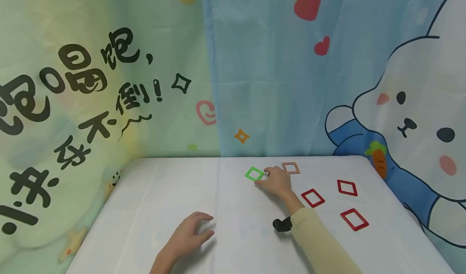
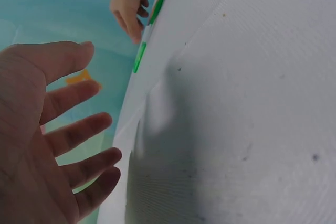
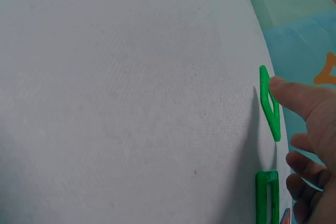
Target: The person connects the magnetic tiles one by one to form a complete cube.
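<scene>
A green diamond-shaped frame (image 1: 254,174) lies near the far edge of the white table. My right hand (image 1: 278,181) is just right of it, thumb and index finger apart. The thumb tip overlaps this frame in the right wrist view; whether it touches, I cannot tell. A second green frame (image 3: 266,198) lies near the lower fingers there, hidden in the head view. Just behind the right hand is an orange frame (image 1: 291,168). My left hand (image 1: 191,234) hovers over the table's near part, fingers spread and loosely bent, holding nothing.
Three red frames lie to the right: one (image 1: 313,198) near the right forearm, one (image 1: 347,187) farther back, one (image 1: 354,219) nearer. A black device (image 1: 282,225) sits at the right wrist. A printed curtain (image 1: 262,83) hangs behind the table (image 1: 156,193).
</scene>
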The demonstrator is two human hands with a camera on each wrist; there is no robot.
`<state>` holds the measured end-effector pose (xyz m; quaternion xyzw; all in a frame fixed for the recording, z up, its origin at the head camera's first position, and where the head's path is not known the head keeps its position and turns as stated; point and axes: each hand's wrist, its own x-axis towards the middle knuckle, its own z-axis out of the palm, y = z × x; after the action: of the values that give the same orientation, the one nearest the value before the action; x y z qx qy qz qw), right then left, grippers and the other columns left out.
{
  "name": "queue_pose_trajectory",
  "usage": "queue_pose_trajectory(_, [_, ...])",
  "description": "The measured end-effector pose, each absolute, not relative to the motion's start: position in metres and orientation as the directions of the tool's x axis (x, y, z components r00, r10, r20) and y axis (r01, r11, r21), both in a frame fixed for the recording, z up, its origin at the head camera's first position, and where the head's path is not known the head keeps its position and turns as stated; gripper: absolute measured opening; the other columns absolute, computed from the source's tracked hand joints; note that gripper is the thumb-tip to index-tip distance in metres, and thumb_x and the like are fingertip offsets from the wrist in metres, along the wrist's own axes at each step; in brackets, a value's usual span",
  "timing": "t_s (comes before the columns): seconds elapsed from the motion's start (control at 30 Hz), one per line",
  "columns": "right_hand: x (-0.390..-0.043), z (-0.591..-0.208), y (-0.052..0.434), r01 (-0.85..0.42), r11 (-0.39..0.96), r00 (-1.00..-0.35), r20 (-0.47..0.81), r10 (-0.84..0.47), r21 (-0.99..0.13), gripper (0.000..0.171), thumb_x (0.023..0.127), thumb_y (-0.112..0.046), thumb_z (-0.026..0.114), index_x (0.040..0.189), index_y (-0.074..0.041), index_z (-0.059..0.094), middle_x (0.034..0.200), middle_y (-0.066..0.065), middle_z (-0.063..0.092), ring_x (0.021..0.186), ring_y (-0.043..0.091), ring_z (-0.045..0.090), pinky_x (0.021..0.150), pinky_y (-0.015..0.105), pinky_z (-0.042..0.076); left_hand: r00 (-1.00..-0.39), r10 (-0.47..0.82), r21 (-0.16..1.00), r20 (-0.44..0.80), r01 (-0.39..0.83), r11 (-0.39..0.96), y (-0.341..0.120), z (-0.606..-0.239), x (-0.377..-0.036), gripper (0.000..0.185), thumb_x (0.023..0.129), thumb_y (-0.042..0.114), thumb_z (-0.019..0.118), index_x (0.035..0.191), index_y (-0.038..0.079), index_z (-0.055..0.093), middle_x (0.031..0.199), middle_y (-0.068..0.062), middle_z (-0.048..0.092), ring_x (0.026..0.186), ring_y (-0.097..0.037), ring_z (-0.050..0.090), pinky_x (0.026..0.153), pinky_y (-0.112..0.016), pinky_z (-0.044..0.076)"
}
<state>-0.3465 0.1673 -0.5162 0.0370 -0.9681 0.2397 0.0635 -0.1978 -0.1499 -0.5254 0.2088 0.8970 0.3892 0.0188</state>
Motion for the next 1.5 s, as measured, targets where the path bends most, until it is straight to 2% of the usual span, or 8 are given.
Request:
queue_pose_trajectory(0.4, [-0.351,-0.525,0.166,-0.048,0.908,-0.993,0.115,0.0,-0.416,0.062,0.075,-0.043,0.08,0.12,-0.002,0.067,0.113,0.016,0.067,0.107,0.035,0.057,0.089,0.052,0.035,-0.899,0.417,0.769,0.136,0.361,0.528,-0.152,-0.532,-0.195,0.034,0.093,0.034,0.066,0.119,0.013,0.064,0.122,0.003,0.061,0.119,-0.025,0.054,0.098,-0.049,0.041])
queue_pose_trajectory(0.63, [-0.354,-0.526,0.168,-0.031,0.9,-0.994,0.106,0.017,-0.435,0.059,0.075,-0.042,0.08,0.118,-0.004,0.069,0.111,0.015,0.067,0.106,0.034,0.058,0.089,0.054,0.034,-0.9,0.418,0.78,0.12,0.346,0.521,-0.151,-0.537,-0.193,0.031,0.093,0.033,0.066,0.118,0.015,0.064,0.121,0.005,0.06,0.117,-0.022,0.054,0.097,-0.045,0.042])
queue_pose_trajectory(0.8, [-0.353,-0.528,0.17,-0.051,0.89,-0.992,0.125,0.007,-0.454,0.058,0.075,-0.042,0.08,0.118,-0.003,0.068,0.104,0.013,0.069,0.1,0.032,0.059,0.089,0.055,0.033,-0.897,0.421,0.781,0.131,0.355,0.514,-0.152,-0.539,-0.194,0.03,0.093,0.032,0.066,0.117,0.015,0.065,0.12,0.005,0.061,0.117,-0.023,0.055,0.096,-0.045,0.043])
queue_pose_trajectory(1.0, [-0.344,-0.533,0.178,-0.048,0.879,-0.987,0.157,0.031,-0.475,0.057,0.073,-0.04,0.081,0.116,-0.004,0.069,0.083,0.005,0.064,0.079,0.024,0.057,0.079,0.048,0.034,-0.887,0.447,0.785,0.116,0.357,0.506,-0.151,-0.542,-0.196,0.029,0.093,0.032,0.066,0.118,0.016,0.065,0.119,0.008,0.061,0.117,-0.019,0.054,0.097,-0.042,0.043])
queue_pose_trajectory(1.23, [-0.337,-0.53,0.175,-0.105,0.824,-0.982,0.187,0.001,-0.557,0.055,0.075,-0.037,0.081,0.116,-0.002,0.068,0.082,0.002,0.061,0.073,0.019,0.053,0.074,0.044,0.035,-0.897,0.423,0.77,0.126,0.358,0.529,-0.153,-0.536,-0.208,0.028,0.092,0.026,0.068,0.117,0.015,0.065,0.119,0.007,0.061,0.117,-0.019,0.054,0.098,-0.043,0.042])
queue_pose_trajectory(1.37, [-0.33,-0.527,0.17,-0.124,0.794,-0.985,0.172,-0.025,-0.596,0.055,0.075,-0.035,0.082,0.117,-0.002,0.067,0.076,0.0,0.059,0.065,0.016,0.05,0.062,0.036,0.038,-0.889,0.427,0.705,0.164,0.408,0.58,-0.155,-0.532,-0.215,0.029,0.091,0.025,0.07,0.117,0.013,0.065,0.119,0.004,0.062,0.117,-0.021,0.055,0.098,-0.043,0.042])
queue_pose_trajectory(1.5, [-0.316,-0.527,0.169,-0.137,0.771,-0.986,0.161,-0.045,-0.622,0.054,0.075,-0.031,0.082,0.118,-0.002,0.067,0.069,-0.001,0.055,0.06,0.015,0.047,0.053,0.031,0.036,-0.887,0.429,0.673,0.172,0.424,0.607,-0.151,-0.534,-0.219,0.028,0.091,0.024,0.069,0.117,0.015,0.065,0.119,0.005,0.063,0.117,-0.02,0.056,0.098,-0.041,0.042])
